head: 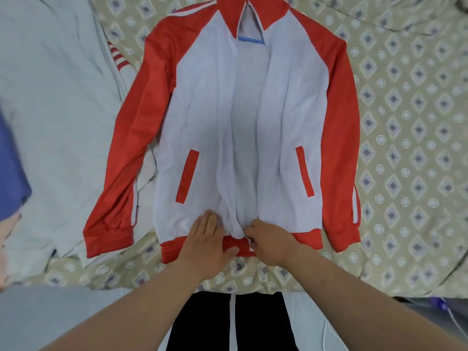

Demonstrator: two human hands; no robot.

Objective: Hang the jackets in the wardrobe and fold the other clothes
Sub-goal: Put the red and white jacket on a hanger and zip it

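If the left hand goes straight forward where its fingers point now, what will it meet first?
The left hand lies flat on the jacket, so it meets more of the white front panel, just right of the red pocket trim; probably the open zipper edge after.

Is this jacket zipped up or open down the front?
Open. On the jacket the front edges lie apart from collar nearly to hem, baring the blue hanger; the right hand pinches the zipper's foot.

Red-and-white zip jacket [202, 102]: smooth synthetic cloth, slight sheen on sleeves. Blue hanger [249, 39]: glossy plastic. Diamond-patterned beige bedsheet [405, 122]: matt woven cloth.
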